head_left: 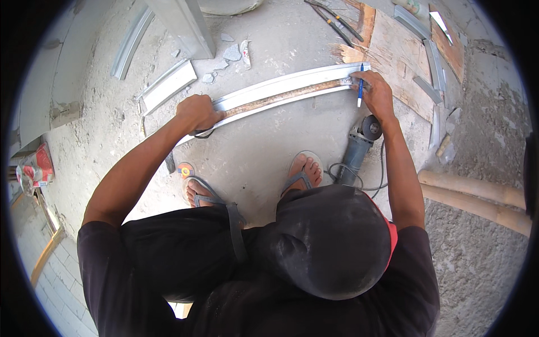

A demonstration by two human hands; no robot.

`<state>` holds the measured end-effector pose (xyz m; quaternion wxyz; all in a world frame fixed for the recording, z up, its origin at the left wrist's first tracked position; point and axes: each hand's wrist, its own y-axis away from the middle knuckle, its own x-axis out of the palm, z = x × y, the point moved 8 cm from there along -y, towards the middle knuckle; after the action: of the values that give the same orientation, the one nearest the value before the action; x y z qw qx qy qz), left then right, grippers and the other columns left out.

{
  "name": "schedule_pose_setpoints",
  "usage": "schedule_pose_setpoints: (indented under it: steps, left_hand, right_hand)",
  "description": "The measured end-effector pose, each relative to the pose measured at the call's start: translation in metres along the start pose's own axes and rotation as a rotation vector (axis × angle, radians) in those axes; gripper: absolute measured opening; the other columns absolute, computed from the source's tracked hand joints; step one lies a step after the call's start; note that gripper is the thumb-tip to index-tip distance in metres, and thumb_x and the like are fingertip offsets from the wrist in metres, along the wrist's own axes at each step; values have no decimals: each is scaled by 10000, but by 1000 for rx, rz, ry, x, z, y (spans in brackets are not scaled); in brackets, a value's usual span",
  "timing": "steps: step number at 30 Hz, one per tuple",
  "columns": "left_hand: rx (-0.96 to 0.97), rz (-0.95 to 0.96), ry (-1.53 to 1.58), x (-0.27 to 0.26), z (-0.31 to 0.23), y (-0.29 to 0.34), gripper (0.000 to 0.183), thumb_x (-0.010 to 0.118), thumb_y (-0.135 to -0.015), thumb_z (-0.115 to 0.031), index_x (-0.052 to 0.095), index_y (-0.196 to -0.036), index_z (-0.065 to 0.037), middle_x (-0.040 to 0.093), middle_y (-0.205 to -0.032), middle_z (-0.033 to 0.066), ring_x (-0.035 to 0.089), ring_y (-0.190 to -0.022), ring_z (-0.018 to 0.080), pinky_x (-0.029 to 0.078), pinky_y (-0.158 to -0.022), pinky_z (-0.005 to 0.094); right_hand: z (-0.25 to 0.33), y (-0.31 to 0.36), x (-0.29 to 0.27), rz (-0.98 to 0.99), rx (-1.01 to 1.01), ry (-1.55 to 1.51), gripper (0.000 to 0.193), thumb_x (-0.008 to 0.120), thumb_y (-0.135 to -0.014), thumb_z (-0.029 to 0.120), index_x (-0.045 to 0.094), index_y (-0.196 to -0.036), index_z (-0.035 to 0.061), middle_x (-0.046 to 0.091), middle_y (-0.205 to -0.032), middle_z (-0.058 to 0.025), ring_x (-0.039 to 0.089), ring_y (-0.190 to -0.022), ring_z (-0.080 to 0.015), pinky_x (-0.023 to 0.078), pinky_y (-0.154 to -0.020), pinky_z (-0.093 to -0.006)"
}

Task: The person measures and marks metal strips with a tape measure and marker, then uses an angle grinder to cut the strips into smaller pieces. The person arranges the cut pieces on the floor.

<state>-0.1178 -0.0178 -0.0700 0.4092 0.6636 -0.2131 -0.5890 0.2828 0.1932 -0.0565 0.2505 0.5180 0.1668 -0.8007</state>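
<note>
A long white metal channel (275,82) lies crosswise on the floor ahead of my feet. Along it runs a narrow, worn brown strip (281,98) that looks like the blade of an old tape measure. My left hand (197,112) is closed in a fist at the strip's left end, a black loop showing beneath it; the fist hides the rest. At the channel's right end, my right hand (375,92) pinches a blue pen (361,87) with a white tip, held upright. Its fingertips also reach the end of the channel and strip.
An angle grinder (355,147) with its cord lies right of my feet. Long-handled pliers (337,23) and splintered boards (401,53) are beyond. Metal offcuts (168,85) lie far left, beside a metal post (182,28). A round disc (185,170) sits by my left foot.
</note>
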Motion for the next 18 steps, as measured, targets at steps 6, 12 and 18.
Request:
schedule_pose_setpoints:
  steps: [6,12,18]
  left_hand:
    - [2,16,19,-2,0,2,690,686,-936,-607,781,-1173,34,779,-1147,256,761,-1093,401,612,-927,482]
    - [7,17,33,-3,-1,2,686,689,-931,-610,782,-1186,20,779,-1163,247,760,-1102,396,608,-940,482]
    - [-4,-18,36,-2,3,2,683,696,-920,-603,780,-1205,12,769,-1201,253,753,-1130,395,604,-958,473]
  right_hand:
    - [-1,-2,4,-1,-14,0,330,840,-880,202,786,-1204,180,769,-1161,-85,702,-1112,-323,553,-967,-420]
    - [-5,-3,6,14,-30,-5,306,824,-892,218,786,-1193,182,767,-1158,-82,695,-1116,-320,552,-952,-425]
    - [-6,-2,9,23,-17,5,311,817,-902,229,780,-1207,175,768,-1188,-78,690,-1149,-323,544,-988,-426]
